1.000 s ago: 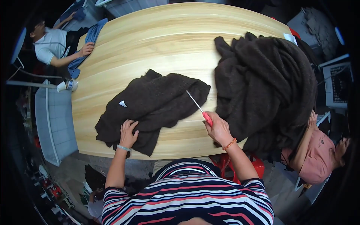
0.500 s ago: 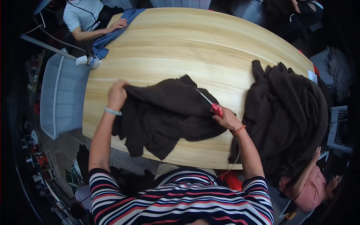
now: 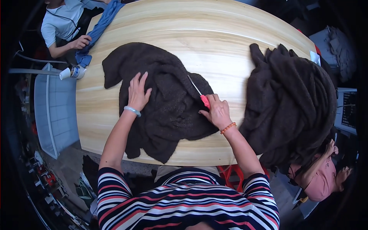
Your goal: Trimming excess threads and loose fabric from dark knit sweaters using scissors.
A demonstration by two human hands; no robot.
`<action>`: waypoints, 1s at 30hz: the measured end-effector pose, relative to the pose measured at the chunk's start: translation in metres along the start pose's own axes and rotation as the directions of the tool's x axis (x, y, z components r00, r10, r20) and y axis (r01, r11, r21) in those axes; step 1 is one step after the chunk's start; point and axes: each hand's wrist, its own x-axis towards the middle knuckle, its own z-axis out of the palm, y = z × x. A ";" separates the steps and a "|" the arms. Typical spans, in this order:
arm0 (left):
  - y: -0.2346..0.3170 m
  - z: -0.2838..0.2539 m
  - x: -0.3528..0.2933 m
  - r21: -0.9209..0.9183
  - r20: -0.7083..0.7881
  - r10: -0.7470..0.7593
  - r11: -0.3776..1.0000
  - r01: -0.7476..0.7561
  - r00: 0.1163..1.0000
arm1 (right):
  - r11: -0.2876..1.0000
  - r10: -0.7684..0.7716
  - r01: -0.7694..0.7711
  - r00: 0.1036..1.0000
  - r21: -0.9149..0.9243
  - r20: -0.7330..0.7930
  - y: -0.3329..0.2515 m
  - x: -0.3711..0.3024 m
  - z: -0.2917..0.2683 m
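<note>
A dark brown knitted garment (image 3: 165,103) lies spread and rumpled on the wooden table (image 3: 214,42), one long part curving out to the upper left. My left hand (image 3: 138,92) rests flat on its left half, fingers spread. At the garment's right side, my right hand (image 3: 217,111) is closed round a red-handled tool (image 3: 205,101) with a long, thin metal blade. The blade points up and left over the cloth. Whether its tip touches the knit I cannot tell.
More dark brown knitwear (image 3: 287,103) is heaped on the right. At the far left, a person (image 3: 63,25) handles blue cloth (image 3: 100,28) near a white cup (image 3: 65,73). A pale plastic bin (image 3: 53,111) stands beyond the left edge; someone in pink (image 3: 320,178) is at lower right.
My left hand has let go of the garment's lifted left edge and now lies on the cloth. The garment's upper part has been folded out to the upper left. My right hand moved slightly left.
</note>
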 end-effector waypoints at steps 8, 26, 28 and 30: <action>-0.072 0.007 -0.006 0.106 0.184 -0.260 0.964 0.244 0.948 | 0.879 0.008 -0.064 0.993 0.472 0.120 0.069 0.014 0.000; 0.197 0.039 -0.023 -0.519 0.101 0.208 0.845 -0.127 0.973 | 0.564 0.310 -0.426 0.903 0.707 0.297 0.062 0.059 -0.066; 0.226 0.097 -0.037 -0.470 0.205 0.009 0.878 0.091 0.979 | 0.690 0.303 -0.366 0.930 0.624 0.210 0.077 0.041 -0.054; 0.239 0.117 -0.027 -0.401 0.158 -0.057 0.909 0.116 0.986 | 0.818 0.334 -0.348 0.936 0.457 0.115 0.081 0.017 -0.052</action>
